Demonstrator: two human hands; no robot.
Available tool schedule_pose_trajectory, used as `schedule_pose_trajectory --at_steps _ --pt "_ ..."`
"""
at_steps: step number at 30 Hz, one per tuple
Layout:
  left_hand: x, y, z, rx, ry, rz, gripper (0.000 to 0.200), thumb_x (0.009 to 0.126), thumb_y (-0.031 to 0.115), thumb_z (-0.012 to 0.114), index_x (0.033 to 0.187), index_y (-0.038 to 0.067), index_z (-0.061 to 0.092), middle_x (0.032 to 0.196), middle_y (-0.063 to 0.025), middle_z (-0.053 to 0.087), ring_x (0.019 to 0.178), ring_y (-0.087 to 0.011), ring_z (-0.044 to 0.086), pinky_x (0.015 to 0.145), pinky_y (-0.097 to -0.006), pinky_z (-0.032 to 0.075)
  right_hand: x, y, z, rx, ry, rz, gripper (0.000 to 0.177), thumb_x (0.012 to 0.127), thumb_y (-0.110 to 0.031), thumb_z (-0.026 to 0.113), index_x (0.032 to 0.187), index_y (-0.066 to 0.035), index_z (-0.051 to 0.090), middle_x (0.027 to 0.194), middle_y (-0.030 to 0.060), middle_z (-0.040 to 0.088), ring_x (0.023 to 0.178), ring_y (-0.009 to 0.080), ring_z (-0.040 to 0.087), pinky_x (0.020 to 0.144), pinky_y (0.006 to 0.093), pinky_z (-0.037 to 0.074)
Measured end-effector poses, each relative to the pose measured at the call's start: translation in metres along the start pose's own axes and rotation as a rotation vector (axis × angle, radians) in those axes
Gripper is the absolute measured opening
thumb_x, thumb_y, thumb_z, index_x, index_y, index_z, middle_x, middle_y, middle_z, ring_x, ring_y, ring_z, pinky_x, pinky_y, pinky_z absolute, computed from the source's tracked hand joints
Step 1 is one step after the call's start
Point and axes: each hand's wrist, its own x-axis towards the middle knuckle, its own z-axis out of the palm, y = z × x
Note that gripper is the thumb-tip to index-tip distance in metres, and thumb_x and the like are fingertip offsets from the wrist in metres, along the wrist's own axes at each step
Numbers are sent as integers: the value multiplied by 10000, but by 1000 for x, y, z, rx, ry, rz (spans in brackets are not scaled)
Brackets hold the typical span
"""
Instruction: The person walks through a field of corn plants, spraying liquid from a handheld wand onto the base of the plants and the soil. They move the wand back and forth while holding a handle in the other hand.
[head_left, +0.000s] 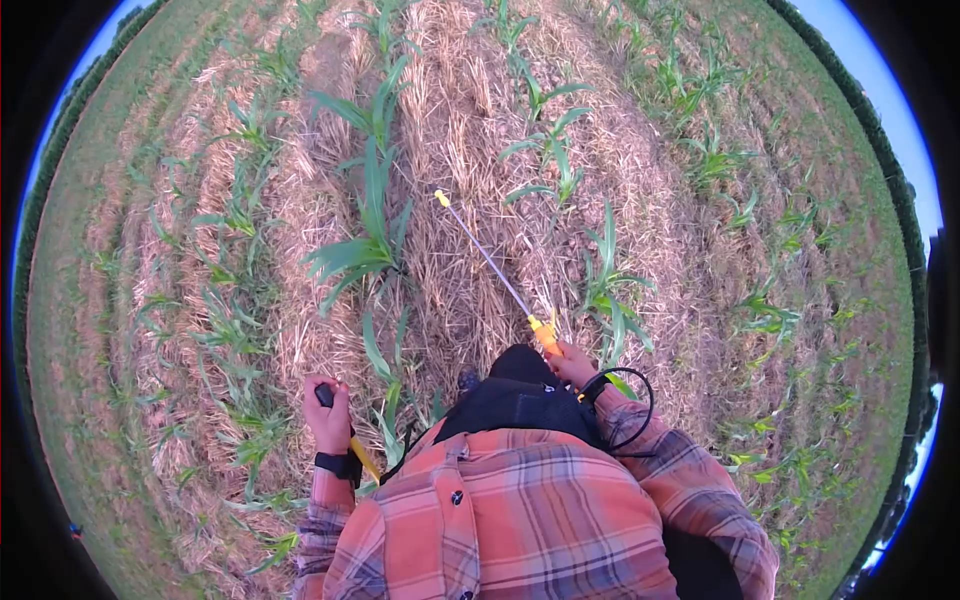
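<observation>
My right hand point(572, 365) is closed round the yellow handle of a spray wand point(490, 262). The wand's thin metal tube points up and to the left, its yellow nozzle over the straw between two rows of green plants. A black hose loops beside my right wrist. At the lower left, my left hand point(328, 412) is closed on the black grip of a pump lever point(365, 459), whose yellow shaft runs down towards my body. Both wrists bear black bands.
Rows of young green plants point(375, 250) stand on both sides, with dry straw point(450, 130) over the soil between them. Another plant point(608, 290) is close to my right hand. Dark trees and blue sky edge the view.
</observation>
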Motion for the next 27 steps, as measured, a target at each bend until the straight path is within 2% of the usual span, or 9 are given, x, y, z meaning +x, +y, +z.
schedule_pose_trajectory --at_steps 5,10,16,17,18,22,24,25,27 --pt "14 4 5 -30 65 -46 132 749 11 537 813 76 442 597 29 414 408 -29 373 349 -172 288 1 -76 17 -127 -174 41 172 793 -233 536 844 -79 476 563 -30 465 416 54 414 374 191 327" --pt "32 -1 2 -54 111 -26 145 750 -8 524 831 76 439 604 27 409 410 -26 363 349 -170 288 58 -69 22 -93 -296 23 201 786 -238 555 861 -67 482 576 -24 474 420 62 421 387 197 344" --pt "80 24 23 22 207 -20 136 745 -12 524 811 68 437 612 29 400 432 -27 360 363 -169 291 136 -82 0 -72 -145 18 172 781 -211 540 860 -63 504 604 -13 499 443 81 448 427 209 378" --pt "93 24 32 68 218 18 133 740 -10 529 811 63 443 609 29 397 444 -27 358 364 -171 283 144 -83 -11 -31 -125 -65 157 788 -200 521 871 -67 507 594 -14 488 426 84 438 396 216 367" --pt "109 25 42 72 220 29 133 740 -10 529 811 63 443 609 29 397 444 -27 358 364 -171 283 155 -87 -23 -27 -92 21 138 801 -194 507 864 -72 504 580 -15 469 405 80 416 355 224 343" --pt "162 52 92 115 120 61 135 732 -3 537 810 60 448 627 32 399 445 -26 343 380 -175 272 199 -69 -73 97 14 68 132 808 -204 517 838 -78 494 532 -19 431 362 72 380 311 232 296" --pt "183 66 116 118 74 7 133 732 0 537 810 61 449 634 35 400 447 -23 341 388 -172 272 213 -66 -97 142 168 77 138 807 -207 521 836 -75 492 515 -18 421 350 82 376 302 231 282" --pt "199 59 119 205 71 106 129 737 3 537 810 62 449 629 35 404 437 -22 348 378 -172 271 212 -69 -112 228 157 109 157 807 -225 528 820 -73 489 509 -10 430 342 89 381 302 228 287" --pt "211 73 137 165 57 74 131 738 6 539 812 63 448 628 33 404 431 -22 351 373 -174 272 214 -76 -132 169 322 98 189 797 -244 537 776 -59 504 507 11 463 354 102 420 316 244 321"
